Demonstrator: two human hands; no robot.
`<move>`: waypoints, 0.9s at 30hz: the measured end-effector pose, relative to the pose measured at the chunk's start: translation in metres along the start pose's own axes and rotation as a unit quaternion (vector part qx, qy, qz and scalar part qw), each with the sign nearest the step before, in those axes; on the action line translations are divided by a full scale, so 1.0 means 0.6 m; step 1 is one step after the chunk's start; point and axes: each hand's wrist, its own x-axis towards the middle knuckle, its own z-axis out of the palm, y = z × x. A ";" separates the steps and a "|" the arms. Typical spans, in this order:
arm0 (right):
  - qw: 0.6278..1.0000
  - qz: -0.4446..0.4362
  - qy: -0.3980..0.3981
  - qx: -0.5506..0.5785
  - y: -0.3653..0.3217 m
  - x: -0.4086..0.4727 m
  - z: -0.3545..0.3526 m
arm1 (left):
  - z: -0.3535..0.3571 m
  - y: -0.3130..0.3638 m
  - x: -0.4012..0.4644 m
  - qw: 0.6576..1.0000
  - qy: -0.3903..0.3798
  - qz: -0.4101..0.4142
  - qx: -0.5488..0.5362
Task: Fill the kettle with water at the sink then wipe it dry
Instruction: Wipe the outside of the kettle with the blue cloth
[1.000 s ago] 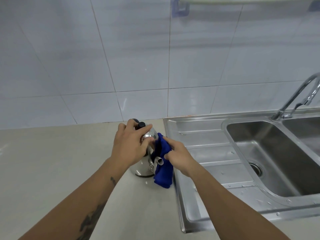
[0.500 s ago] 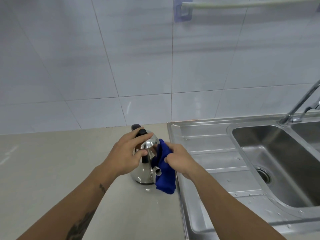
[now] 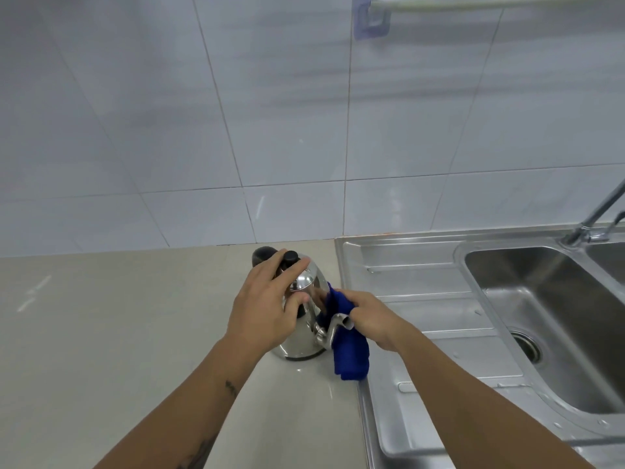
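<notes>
A shiny steel kettle [image 3: 306, 343] with a black lid knob and black handle stands upright on the beige counter, just left of the sink's edge. My left hand [image 3: 267, 308] rests on its top and lid, holding it steady. My right hand [image 3: 370, 321] grips a blue cloth [image 3: 348, 357] and presses it against the kettle's right side by the spout. The cloth's lower end hangs over the counter edge by the drainboard. The kettle's far side is hidden by my hands.
A stainless sink [image 3: 541, 333] with a wet drainboard [image 3: 422, 299] lies to the right, and a tap [image 3: 595, 214] stands at its back. White wall tiles rise behind, with a rail [image 3: 473, 3] at the top. Beige counter [image 3: 118, 333] stretches left.
My right hand has shifted the blue cloth slightly lower along the kettle's right side near the spout. My left hand stays on the lid. The view has drifted a little.
</notes>
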 end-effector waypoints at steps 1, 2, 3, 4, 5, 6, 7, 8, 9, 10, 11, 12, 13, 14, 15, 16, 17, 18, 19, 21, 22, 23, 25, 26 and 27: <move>1.000 -0.002 0.006 0.010 0.005 -0.009 -0.004 | 0.005 0.010 0.000 1.000 0.008 -0.012 0.014; 1.000 -0.005 0.016 0.016 0.010 -0.019 -0.009 | 0.011 0.021 0.001 0.999 0.015 -0.022 0.029; 0.999 -0.008 0.031 0.026 0.013 -0.029 -0.014 | 0.015 0.032 0.003 0.998 0.022 -0.029 0.045; 0.998 -0.006 0.049 0.038 0.017 -0.036 -0.018 | 0.019 0.043 0.004 0.997 0.027 -0.034 0.060; 0.996 -0.001 0.070 0.052 0.020 -0.044 -0.021 | 0.024 0.051 0.006 0.996 0.031 -0.038 0.073; 0.994 0.004 0.091 0.067 0.022 -0.051 -0.024 | 0.027 0.058 0.008 0.995 0.034 -0.041 0.084; 0.990 0.007 0.109 0.084 0.025 -0.057 -0.025 | 0.030 0.064 0.010 0.994 0.034 -0.044 0.094; 0.988 0.008 0.123 0.094 0.028 -0.063 -0.024 | 0.031 0.067 0.013 0.993 0.033 -0.043 0.102; 0.986 0.009 0.133 0.099 0.032 -0.068 -0.020 | 0.031 0.067 0.015 0.993 0.031 -0.037 0.105; 0.985 0.008 0.137 0.102 0.037 -0.074 -0.013 | 0.029 0.063 0.015 0.994 0.025 -0.026 0.103; 0.985 0.010 0.135 0.104 0.042 -0.079 -0.004 | 0.026 0.054 0.016 0.996 0.009 -0.010 0.092; 0.986 0.016 0.128 0.106 0.047 -0.086 0.006 | 0.019 0.042 0.018 0.997 -0.017 0.009 0.073; 0.987 0.024 0.119 0.107 0.050 -0.092 0.016 | 0.011 0.028 0.020 0.997 -0.051 0.025 0.045; 0.987 0.030 0.112 0.110 0.052 -0.096 0.026 | 0.002 0.016 0.022 0.995 -0.088 0.036 0.017; 0.987 0.034 0.109 0.115 0.052 -0.099 0.032 | -0.005 0.007 0.025 0.993 -0.113 0.043 0.003; 0.986 0.036 0.110 0.119 0.049 -0.100 0.035 | -0.010 0.002 0.028 0.992 -0.118 0.053 0.007; 0.985 0.037 0.115 0.123 0.045 -0.099 0.035 | -0.012 0.000 0.031 0.992 -0.109 0.060 0.024; 0.984 0.035 0.122 0.126 0.040 -0.099 0.033 | -0.013 0.003 0.033 0.992 -0.097 0.061 0.043; 0.982 0.032 0.135 0.131 0.034 -0.099 0.030 | -0.014 0.008 0.033 0.993 -0.089 0.055 0.060; 0.972 0.024 0.167 0.162 0.028 -0.099 0.022 | -0.011 0.023 0.027 0.993 -0.070 0.037 0.091; 0.967 0.021 0.178 0.179 0.027 -0.099 0.023 | -0.008 0.032 0.022 0.992 -0.053 0.034 0.107; 0.966 0.020 0.182 0.183 0.026 -0.099 0.028 | -0.004 0.042 0.017 0.992 -0.038 0.033 0.120; 0.972 0.015 0.179 0.149 0.026 -0.096 0.045 | 0.006 0.057 0.007 0.991 -0.020 0.021 0.129; 0.977 0.010 0.175 0.119 0.025 -0.096 0.054 | 0.009 0.062 0.003 0.993 -0.020 0.012 0.118; 0.981 0.003 0.174 0.091 0.022 -0.098 0.062 | 0.009 0.064 0.001 0.995 -0.023 0.004 0.097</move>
